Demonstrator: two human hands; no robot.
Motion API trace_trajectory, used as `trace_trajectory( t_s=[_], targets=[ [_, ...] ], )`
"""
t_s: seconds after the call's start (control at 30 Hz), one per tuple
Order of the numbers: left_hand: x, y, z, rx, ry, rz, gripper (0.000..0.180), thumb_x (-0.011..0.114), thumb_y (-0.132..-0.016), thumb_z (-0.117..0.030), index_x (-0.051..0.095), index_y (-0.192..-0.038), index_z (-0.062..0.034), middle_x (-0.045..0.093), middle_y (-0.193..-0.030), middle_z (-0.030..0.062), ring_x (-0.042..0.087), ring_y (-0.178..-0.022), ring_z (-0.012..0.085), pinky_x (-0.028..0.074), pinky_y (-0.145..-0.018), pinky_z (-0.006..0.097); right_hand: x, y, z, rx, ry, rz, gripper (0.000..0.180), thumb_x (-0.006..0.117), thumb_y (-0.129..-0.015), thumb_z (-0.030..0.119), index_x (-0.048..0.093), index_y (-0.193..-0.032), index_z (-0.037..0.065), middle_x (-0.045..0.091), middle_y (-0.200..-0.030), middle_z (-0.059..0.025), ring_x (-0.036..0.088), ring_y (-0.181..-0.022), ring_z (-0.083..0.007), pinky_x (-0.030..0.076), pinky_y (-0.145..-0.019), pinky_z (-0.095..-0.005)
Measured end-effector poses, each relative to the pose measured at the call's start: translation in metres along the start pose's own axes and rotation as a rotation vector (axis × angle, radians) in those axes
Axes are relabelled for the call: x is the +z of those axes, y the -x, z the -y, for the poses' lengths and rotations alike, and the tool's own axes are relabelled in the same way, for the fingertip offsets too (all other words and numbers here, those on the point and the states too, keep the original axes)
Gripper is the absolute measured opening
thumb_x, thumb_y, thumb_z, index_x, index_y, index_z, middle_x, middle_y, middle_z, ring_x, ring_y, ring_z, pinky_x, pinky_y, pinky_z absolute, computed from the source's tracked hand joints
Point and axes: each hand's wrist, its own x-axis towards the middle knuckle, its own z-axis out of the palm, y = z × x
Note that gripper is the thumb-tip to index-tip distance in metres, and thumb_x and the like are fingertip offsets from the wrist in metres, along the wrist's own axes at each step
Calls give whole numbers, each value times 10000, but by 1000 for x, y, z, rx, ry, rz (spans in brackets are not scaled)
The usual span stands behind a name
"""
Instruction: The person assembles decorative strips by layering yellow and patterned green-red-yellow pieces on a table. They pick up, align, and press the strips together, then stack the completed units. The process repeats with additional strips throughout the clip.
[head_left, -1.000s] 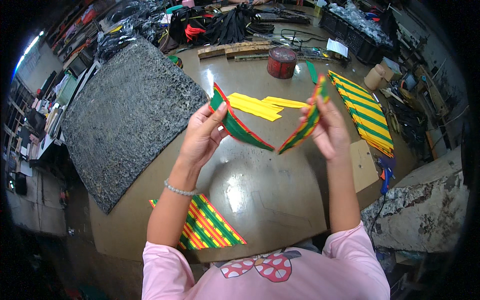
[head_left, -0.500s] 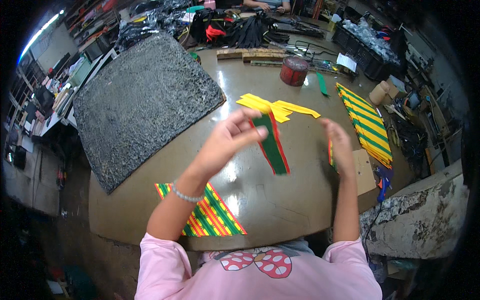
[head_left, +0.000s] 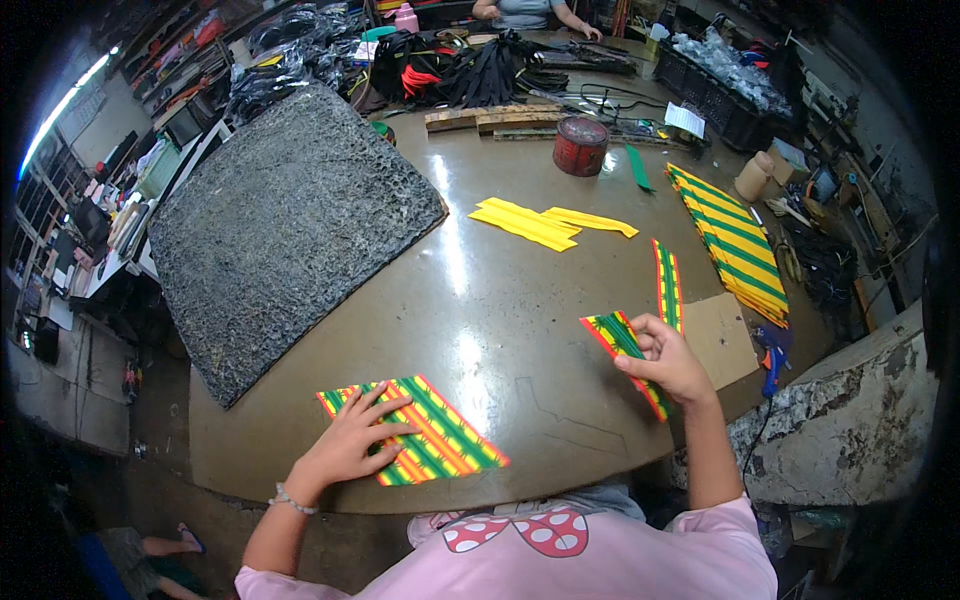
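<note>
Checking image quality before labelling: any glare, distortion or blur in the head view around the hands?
Head view: strong fisheye bending, dark vignette at the corners; bright glare streaks on the glossy brown table, running toward the person; left hand flat on the striped green, yellow and red sheet and right hand holding a folded striped piece are both sharp, no motion blur; far clutter is small and hard to read.

The right hand (head_left: 668, 360) covers the middle of the striped strip (head_left: 625, 345) it grips, and the left hand (head_left: 350, 445) hides part of the striped triangle (head_left: 440, 440). At the top edge, another person (head_left: 525, 12) is cut off above the forearms. The clutter (head_left: 480, 70) beyond blurs together.
</note>
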Motion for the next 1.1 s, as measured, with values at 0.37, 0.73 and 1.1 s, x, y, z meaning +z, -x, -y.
trace_trajectory(
  t_s=[0.37,0.73,1.1],
  targets=[
    [50,-95,-62,-341,-127,-480,451,533,-1002,-353,541,-1407,-157,439,-1500,141,396,-1379,371,313,-1110,554,33,43,-25,30,819,235,351,513,-1032,354,574,-1080,11,656,-1024,-204,640,-959,-395,493,-794,-469],
    [62,-38,-52,-319,53,-701,359,581,-962,-144,618,-1314,-86,514,-1430,122,454,-1337,353,329,-1116,509,81,20,-36,-360,804,435,189,632,-938,230,654,-976,46,676,-935,-134,650,-908,-355,511,-759,-440],
    [46,-105,-45,0,88,-565,326,603,-952,-169,618,-1247,-32,568,-1317,189,528,-1251,373,415,-1065,460,54,3,-46,-374,1090,0,214,664,-914,243,678,-989,42,679,-948,-148,659,-888,-359,524,-766,-455]
  ],
)
